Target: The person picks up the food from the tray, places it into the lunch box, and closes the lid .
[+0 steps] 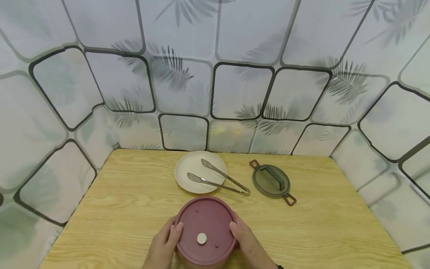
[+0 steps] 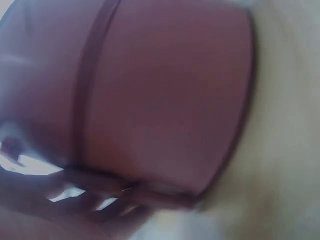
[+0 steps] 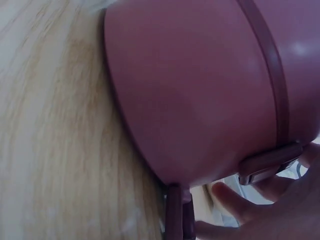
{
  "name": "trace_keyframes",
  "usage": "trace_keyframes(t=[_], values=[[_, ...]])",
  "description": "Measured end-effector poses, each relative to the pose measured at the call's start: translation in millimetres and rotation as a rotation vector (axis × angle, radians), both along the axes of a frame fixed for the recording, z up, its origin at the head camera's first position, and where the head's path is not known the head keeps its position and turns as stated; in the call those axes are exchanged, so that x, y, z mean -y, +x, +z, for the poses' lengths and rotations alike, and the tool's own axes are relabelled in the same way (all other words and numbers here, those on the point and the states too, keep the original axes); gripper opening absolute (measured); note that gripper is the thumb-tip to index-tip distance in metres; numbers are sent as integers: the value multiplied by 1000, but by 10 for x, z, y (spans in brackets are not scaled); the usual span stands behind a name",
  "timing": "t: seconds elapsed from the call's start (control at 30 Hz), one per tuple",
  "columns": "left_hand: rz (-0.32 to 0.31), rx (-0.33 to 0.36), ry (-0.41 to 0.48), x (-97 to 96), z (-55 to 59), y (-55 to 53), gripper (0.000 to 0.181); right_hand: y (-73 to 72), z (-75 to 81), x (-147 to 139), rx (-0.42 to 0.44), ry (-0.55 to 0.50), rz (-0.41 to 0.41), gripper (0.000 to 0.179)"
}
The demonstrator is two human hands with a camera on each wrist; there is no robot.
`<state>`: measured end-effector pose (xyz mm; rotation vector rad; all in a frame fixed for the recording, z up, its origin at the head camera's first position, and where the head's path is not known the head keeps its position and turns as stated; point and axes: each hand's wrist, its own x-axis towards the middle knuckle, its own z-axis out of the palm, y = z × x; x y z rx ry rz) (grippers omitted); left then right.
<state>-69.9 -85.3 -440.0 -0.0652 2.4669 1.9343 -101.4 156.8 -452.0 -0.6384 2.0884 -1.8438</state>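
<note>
A round maroon lidded pot (image 1: 206,229) stands at the near middle of the table, with a pale round button on its lid. My left hand (image 1: 165,239) grips its left side, thumb over the lid's rim. From the right, my right hand (image 1: 246,239) holds the opposite side the same way. The pot's smooth wall (image 2: 165,95) fills much of the left wrist view, which is blurred. In the right wrist view, a side clip (image 3: 270,162) and a lower projecting handle (image 3: 179,212) show beside my fingers (image 3: 240,205).
Beyond the pot lies a white plate (image 1: 183,175), with metal tongs (image 1: 231,181) resting across it and over its right edge. Farther right is a small dark round lid or pan (image 1: 268,183) with reddish side loops. Patterned cloth walls (image 1: 242,93) border the wooden table (image 1: 322,224).
</note>
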Motion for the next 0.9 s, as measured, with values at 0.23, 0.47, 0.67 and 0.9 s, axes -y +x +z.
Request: trace_keyframes(t=[0.23,0.47,0.67,0.9], values=[[-300,-22,681,-64,-134,0,44,53,39,-7,-13,43,-43,43],[-301,8,783,-108,-133,22,45,101,97,-43,-34,194,-155,37],[-292,35,798,-123,-108,38,44,108,132,-31,67,199,-267,31],[-275,7,783,-134,-130,35,44,91,153,-7,49,182,-344,27]])
